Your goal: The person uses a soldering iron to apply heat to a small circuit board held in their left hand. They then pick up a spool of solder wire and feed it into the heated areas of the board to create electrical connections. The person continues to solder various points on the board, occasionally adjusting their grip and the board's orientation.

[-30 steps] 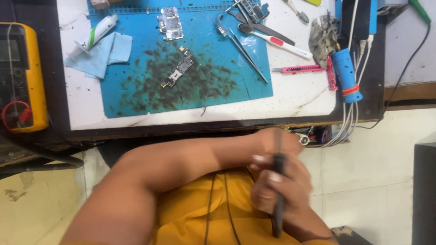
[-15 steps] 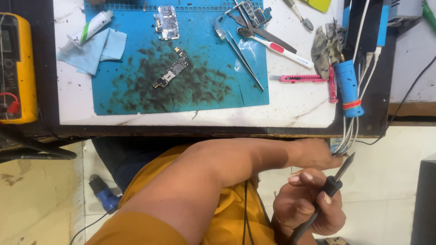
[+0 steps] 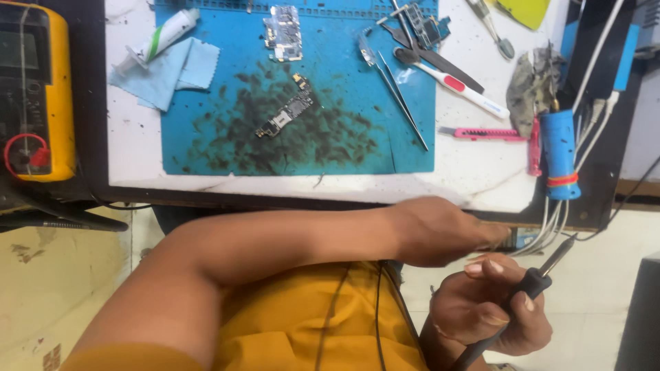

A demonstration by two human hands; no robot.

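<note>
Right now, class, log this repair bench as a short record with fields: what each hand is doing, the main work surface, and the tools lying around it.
Right hand: right hand grips a soldering iron, tip pointing up towards the bench edge
Left hand: left hand reaches across the body to the table's front edge, holding nothing visible
Work surface: blue mat, dark specks, small circuit board on it
Tools: tweezers, pink utility knife, yellow multimeter far left

Two circuit boards (image 3: 284, 115), one tube (image 3: 165, 36), one pink cutter (image 3: 481, 133), one multimeter (image 3: 34, 89).
</note>
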